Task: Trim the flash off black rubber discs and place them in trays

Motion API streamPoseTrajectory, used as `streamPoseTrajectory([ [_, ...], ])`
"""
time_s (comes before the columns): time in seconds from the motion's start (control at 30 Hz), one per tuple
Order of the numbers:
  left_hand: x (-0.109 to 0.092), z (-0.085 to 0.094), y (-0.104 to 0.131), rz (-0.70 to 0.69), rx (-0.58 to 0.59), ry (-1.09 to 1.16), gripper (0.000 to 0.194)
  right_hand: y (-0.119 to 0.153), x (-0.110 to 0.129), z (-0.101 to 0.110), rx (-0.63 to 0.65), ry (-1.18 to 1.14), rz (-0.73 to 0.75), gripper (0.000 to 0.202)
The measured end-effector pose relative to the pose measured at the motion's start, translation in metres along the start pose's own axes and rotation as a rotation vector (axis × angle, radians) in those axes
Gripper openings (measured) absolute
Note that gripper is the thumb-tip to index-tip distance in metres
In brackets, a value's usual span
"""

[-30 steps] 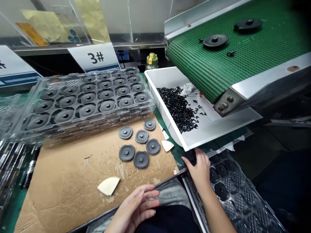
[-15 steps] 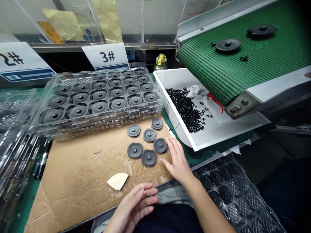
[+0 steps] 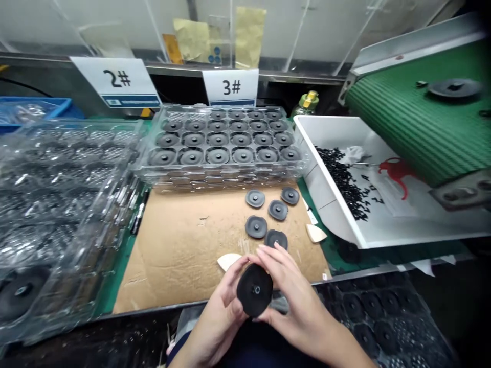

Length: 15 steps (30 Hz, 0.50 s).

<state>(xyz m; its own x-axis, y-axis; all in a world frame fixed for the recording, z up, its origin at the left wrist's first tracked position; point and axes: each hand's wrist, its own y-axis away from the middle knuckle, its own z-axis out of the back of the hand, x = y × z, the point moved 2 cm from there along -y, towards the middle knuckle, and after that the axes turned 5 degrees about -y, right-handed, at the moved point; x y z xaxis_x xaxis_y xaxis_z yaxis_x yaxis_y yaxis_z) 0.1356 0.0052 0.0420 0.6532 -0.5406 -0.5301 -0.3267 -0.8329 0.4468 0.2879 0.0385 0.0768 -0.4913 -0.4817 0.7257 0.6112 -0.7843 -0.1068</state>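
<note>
A black disc (image 3: 254, 290) with a small central stud is held up between my two hands, close to my body. My left hand (image 3: 226, 301) has its thumb and fingers closed on the disc's left edge. On the other side, my right hand (image 3: 289, 296) curls its fingers and thumb round the right edge. Just beyond them, several similar discs (image 3: 255, 226) lie on the cardboard (image 3: 180, 240). One white wedge (image 3: 229, 261) lies by my left fingers; another white wedge (image 3: 316, 233) is at the cardboard's right.
A clear tray (image 3: 226, 171) of black discs stands behind the cardboard. More clear trays (image 3: 69, 174) are at the left. At the right are a white bin (image 3: 330, 204) with small black parts and a green conveyor (image 3: 414, 112). Another tray (image 3: 383, 317) sits lower right.
The view has turned left. My hands have come together and now hold a disc, and one fewer lies on the cardboard. The second white wedge, at the right, has come into sight.
</note>
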Motion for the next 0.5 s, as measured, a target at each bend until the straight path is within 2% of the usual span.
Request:
streamPoseTrajectory([
  [0.17, -0.020, 0.024, 0.022, -0.077, -0.049, 0.060, 0.065, -0.026, 0.019, -0.033, 0.044, -0.011, 0.182, 0.074],
  [0.3, -0.027, 0.045, 0.042, -0.168, -0.068, 0.208, 0.058, -0.024, 0.028, -0.059, -0.019, -0.013, 0.309, 0.069],
  [0.43, -0.033, 0.064, 0.054, -0.262, -0.110, 0.289, 0.054, -0.013, 0.035, -0.067, -0.146, -0.163, 0.304, 0.055],
  [0.5, -0.036, 0.072, 0.058, -0.319, -0.140, 0.300, 0.055, -0.017, 0.027, -0.068, -0.200, -0.167, 0.184, 0.041],
])
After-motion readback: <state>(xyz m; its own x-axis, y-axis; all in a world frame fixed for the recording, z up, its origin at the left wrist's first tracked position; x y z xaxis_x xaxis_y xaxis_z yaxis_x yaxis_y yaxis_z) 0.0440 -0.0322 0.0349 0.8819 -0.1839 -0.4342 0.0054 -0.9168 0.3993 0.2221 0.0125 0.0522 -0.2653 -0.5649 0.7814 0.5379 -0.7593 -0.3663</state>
